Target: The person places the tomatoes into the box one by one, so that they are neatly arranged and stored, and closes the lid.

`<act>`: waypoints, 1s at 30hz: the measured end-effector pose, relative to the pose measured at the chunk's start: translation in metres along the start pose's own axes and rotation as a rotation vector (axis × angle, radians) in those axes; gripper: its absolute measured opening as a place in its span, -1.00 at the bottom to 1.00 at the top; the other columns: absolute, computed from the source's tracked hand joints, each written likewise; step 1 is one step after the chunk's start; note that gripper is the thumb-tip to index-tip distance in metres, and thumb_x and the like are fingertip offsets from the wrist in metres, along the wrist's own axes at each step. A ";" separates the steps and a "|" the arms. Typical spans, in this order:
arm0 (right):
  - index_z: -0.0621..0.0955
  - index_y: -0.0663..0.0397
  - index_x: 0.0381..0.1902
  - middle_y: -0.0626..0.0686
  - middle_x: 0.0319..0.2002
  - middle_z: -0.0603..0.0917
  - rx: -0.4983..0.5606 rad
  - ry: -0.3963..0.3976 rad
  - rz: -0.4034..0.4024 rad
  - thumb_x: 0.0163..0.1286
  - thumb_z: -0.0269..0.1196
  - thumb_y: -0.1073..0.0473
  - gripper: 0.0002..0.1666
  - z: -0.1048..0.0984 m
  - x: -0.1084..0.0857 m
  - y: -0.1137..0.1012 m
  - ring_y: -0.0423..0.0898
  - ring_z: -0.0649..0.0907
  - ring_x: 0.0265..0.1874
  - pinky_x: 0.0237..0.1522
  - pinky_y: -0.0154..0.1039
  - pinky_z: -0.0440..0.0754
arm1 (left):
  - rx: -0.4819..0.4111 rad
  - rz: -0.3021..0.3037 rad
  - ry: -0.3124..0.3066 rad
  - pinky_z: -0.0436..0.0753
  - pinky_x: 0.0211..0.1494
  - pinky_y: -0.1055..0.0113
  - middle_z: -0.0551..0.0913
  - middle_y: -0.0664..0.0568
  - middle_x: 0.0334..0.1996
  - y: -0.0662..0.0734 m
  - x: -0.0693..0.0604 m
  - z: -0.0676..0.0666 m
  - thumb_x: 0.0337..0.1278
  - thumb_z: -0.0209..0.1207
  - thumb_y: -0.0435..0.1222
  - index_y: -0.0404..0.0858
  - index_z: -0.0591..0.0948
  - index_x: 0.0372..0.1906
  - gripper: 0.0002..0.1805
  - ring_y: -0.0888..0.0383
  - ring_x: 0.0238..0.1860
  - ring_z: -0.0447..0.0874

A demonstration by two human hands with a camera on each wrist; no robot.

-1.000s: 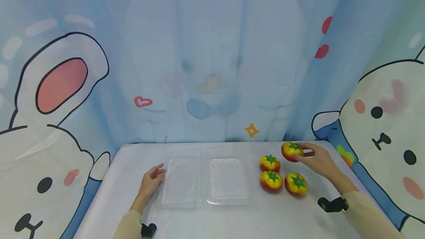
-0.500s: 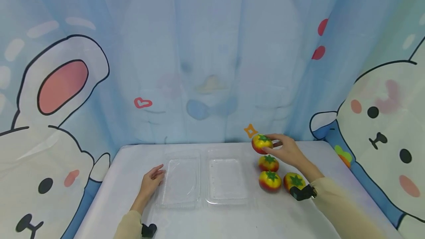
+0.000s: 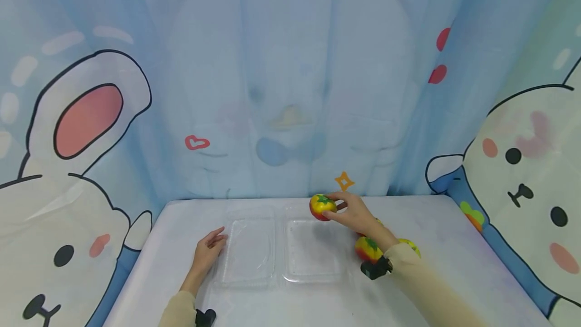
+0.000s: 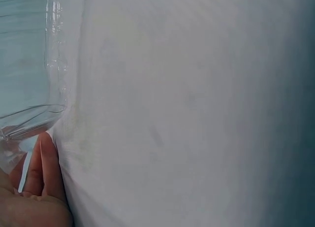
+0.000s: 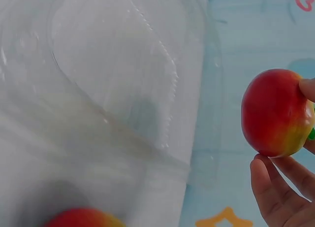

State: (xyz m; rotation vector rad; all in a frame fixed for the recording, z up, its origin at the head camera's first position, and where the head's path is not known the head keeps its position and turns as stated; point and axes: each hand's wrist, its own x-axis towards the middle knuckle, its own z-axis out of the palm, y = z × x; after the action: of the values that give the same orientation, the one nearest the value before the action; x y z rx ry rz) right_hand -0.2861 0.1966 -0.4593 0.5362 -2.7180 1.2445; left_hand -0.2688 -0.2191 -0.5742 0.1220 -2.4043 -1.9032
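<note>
My right hand (image 3: 356, 213) holds a red-and-yellow tomato (image 3: 321, 208) with a green star-shaped top between thumb and fingers. It is above the far part of the right half of a clear plastic clamshell box (image 3: 313, 280). In the right wrist view, the tomato (image 5: 270, 113) hangs apart from the clear plastic. At the box's left edge, my left hand (image 3: 210, 251) lies with relaxed fingers. The left wrist view has its fingers (image 4: 49, 163) straight against a corner of the clear plastic (image 4: 34, 121).
More tomatoes (image 3: 366, 250) stand on the white table (image 3: 281, 307) right of the box, partly hidden by my right forearm and sleeve. A blue cartoon curtain (image 3: 290, 90) hangs behind the table.
My right hand has carried the tomato leftward from the far right, past the other tomatoes, to above the box's right half. The left hand has stayed in place.
</note>
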 end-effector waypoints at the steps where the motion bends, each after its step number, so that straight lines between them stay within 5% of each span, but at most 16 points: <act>1: 0.62 0.21 0.13 0.18 0.05 0.65 0.007 -0.005 -0.006 0.24 0.43 0.03 -0.43 0.005 0.001 0.000 0.05 0.69 -0.20 -0.23 -0.21 0.69 | 0.005 0.002 0.000 0.59 -0.18 0.51 0.64 -0.26 0.04 0.000 0.000 0.000 0.31 0.19 -0.38 -0.39 0.51 0.27 -0.55 0.20 -0.11 0.61; 9: 0.63 0.14 0.13 0.11 0.04 0.66 0.007 -0.032 0.012 0.24 0.42 0.02 -0.46 0.040 0.006 -0.005 -0.02 0.68 -0.19 -0.18 -0.23 0.68 | 0.029 0.013 0.006 0.57 -0.16 0.53 0.64 -0.23 0.04 0.000 0.001 -0.001 0.32 0.18 -0.36 -0.36 0.51 0.28 -0.55 0.15 -0.07 0.60; 18: 0.65 0.17 0.09 0.11 0.00 0.67 0.028 -0.020 0.030 0.21 0.44 0.04 -0.46 0.069 0.005 -0.003 -0.02 0.67 -0.21 -0.16 -0.19 0.68 | -0.036 -0.006 -0.024 0.61 -0.21 0.45 0.62 -0.36 0.03 0.016 -0.006 -0.003 0.30 0.15 -0.47 -0.51 0.47 0.26 -0.55 0.01 -0.08 0.61; 30: 0.66 0.08 0.09 0.06 -0.03 0.65 -0.002 -0.027 0.131 0.16 0.48 0.09 -0.47 0.090 0.004 0.001 -0.04 0.63 -0.17 -0.09 -0.13 0.66 | -0.014 0.002 0.010 0.57 -0.20 0.52 0.64 -0.27 0.04 -0.002 -0.001 0.000 0.32 0.16 -0.42 -0.39 0.52 0.26 -0.57 0.13 -0.10 0.61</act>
State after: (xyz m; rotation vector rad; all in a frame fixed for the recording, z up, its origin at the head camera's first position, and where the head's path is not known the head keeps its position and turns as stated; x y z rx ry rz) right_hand -0.2854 0.1289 -0.5189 0.3832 -2.8173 1.2728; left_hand -0.2676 -0.2192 -0.5761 0.1285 -2.3835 -1.9131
